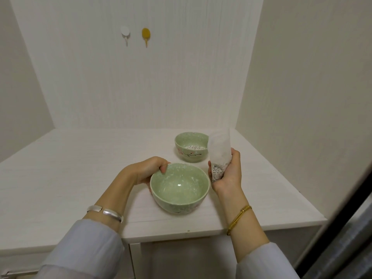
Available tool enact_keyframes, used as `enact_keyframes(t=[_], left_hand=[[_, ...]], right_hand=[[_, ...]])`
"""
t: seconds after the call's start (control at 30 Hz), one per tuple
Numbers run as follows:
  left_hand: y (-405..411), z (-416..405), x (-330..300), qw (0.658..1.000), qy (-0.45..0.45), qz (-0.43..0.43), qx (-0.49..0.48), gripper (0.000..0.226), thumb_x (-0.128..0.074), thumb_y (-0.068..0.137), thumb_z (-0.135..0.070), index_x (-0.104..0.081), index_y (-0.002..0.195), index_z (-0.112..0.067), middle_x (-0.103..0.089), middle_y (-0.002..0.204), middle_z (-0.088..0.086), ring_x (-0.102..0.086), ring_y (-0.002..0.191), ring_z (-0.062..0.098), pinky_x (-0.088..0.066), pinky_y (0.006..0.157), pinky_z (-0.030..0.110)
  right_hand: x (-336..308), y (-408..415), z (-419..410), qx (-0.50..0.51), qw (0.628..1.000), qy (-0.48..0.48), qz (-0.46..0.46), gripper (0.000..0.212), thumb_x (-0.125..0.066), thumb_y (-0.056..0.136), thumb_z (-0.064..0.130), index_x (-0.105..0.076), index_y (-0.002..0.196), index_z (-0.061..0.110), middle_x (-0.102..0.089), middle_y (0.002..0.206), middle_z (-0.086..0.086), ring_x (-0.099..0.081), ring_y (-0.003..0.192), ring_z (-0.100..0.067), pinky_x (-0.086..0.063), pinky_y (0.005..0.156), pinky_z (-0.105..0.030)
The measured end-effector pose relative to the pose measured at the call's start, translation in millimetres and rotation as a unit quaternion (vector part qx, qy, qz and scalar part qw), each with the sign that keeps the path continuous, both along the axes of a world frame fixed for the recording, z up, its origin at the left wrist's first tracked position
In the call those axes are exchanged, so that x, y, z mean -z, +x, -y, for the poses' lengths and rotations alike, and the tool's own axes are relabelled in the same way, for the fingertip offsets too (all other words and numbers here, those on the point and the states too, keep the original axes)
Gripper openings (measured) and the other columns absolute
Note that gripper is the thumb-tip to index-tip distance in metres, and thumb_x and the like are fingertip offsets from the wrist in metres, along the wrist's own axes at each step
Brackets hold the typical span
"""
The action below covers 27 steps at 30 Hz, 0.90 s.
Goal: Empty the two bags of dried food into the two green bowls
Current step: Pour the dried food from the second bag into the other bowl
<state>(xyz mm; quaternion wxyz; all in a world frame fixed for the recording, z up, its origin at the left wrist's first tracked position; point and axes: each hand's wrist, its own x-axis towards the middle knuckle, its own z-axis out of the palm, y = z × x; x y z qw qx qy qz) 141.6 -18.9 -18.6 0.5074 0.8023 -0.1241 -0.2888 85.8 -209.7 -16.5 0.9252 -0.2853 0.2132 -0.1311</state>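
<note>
Standing upright in the right hand (228,174), the bag (219,152) has its long axis close to vertical, leaning a little toward the far left, with its pale, slack top end uppermost and its filled bottom end down in the palm. White stick-like dried food (217,173) shows through the lower part. The fingers curl round that lower part from the right and the thumb presses on its near left side, so the bag is firmly grasped. It is held just right of the near bowl (179,187), above the table (60,178), and its top overlaps the right rim of the far bowl (191,147) in this view.

The right forearm rises from the lower right, wrist bent slightly back, a gold bangle (238,219) round it. The left hand (148,170) grips the near bowl at its far left rim, the thumb hooked over the rim inside and the fingers wrapped on the outer wall. That forearm comes in from the lower left with a silver bangle (104,212) at the wrist.

The near bowl sits on the table near the front edge, its inside green and glossy. The far bowl stands behind it, apart from it, with white pieces in its bottom.
</note>
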Motion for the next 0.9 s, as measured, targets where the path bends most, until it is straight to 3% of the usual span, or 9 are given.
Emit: enact_keyframes(t=[0.07, 0.17, 0.33, 0.6, 0.77, 0.9], left_hand=[[0.8, 4.2, -2.8, 1.0, -0.012, 0.0, 0.013, 0.05, -0.038, 0.051, -0.016, -0.066, 0.091, -0.008, -0.063, 0.081, 0.009, -0.058, 0.068, 0.022, -0.044, 0.062, 0.026], [2.0, 11.2, -2.5, 0.995, -0.094, -0.015, 0.031, 0.056, -0.035, 0.052, -0.01, -0.072, 0.094, -0.013, -0.073, 0.085, 0.003, -0.067, 0.073, 0.017, -0.053, 0.063, 0.024], [12.0, 18.1, 13.0, 0.972, -0.208, -0.093, 0.059, 0.06, -0.047, 0.039, -0.018, -0.076, 0.092, -0.012, -0.074, 0.09, 0.009, -0.066, 0.073, 0.022, -0.053, 0.068, 0.027], [16.9, 22.6, 20.8, 0.95, -0.276, -0.122, 0.075, 0.054, -0.051, 0.037, -0.019, -0.077, 0.083, -0.009, -0.074, 0.078, 0.009, -0.068, 0.065, 0.02, -0.054, 0.06, 0.024], [21.5, 22.2, 27.7, 0.94, -0.303, -0.135, 0.079, 0.063, -0.072, 0.02, -0.025, -0.076, 0.08, -0.004, -0.073, 0.071, 0.012, -0.067, 0.058, 0.02, -0.054, 0.056, 0.022], [15.1, 23.6, 21.0, 0.945, -0.291, -0.132, 0.071, 0.048, -0.058, 0.031, -0.019, -0.077, 0.073, -0.006, -0.072, 0.064, 0.009, -0.066, 0.052, 0.017, -0.052, 0.05, 0.018]], right_hand=[[-0.6, 0.8, 1.6, 0.02, 1.0, -0.017, -0.008, 0.015, -0.065, 0.072, 0.022, -0.057, 0.059, 0.018, -0.052, 0.059, 0.003, -0.049, 0.049, -0.015, -0.039, 0.036, -0.015], [-1.8, 2.4, 3.2, 0.05, 0.998, -0.045, -0.009, 0.027, -0.064, 0.072, 0.016, -0.049, 0.049, 0.018, -0.044, 0.045, 0.006, -0.042, 0.037, -0.011, -0.035, 0.036, -0.014], [2.3, 7.0, 9.2, 0.076, 0.989, -0.123, -0.027, 0.026, -0.063, 0.069, 0.015, -0.044, 0.051, 0.019, -0.037, 0.054, 0.002, -0.037, 0.049, -0.014, -0.032, 0.046, -0.022], [-0.6, 9.6, 10.8, 0.119, 0.962, -0.245, 0.011, 0.043, -0.059, 0.073, 0.008, -0.025, 0.05, 0.02, -0.024, 0.045, 0.007, -0.024, 0.045, -0.012, -0.021, 0.045, -0.024], [-7.0, 10.6, 3.8, 0.117, 0.945, -0.303, 0.037, 0.048, -0.059, 0.075, 0.006, -0.021, 0.049, 0.02, -0.021, 0.039, 0.013, -0.021, 0.044, -0.01, -0.02, 0.044, -0.022], [-8.4, 11.2, 1.2, 0.111, 0.933, -0.338, 0.047, 0.048, -0.058, 0.076, 0.005, -0.021, 0.049, 0.02, -0.021, 0.039, 0.014, -0.021, 0.043, -0.008, -0.02, 0.044, -0.021]])
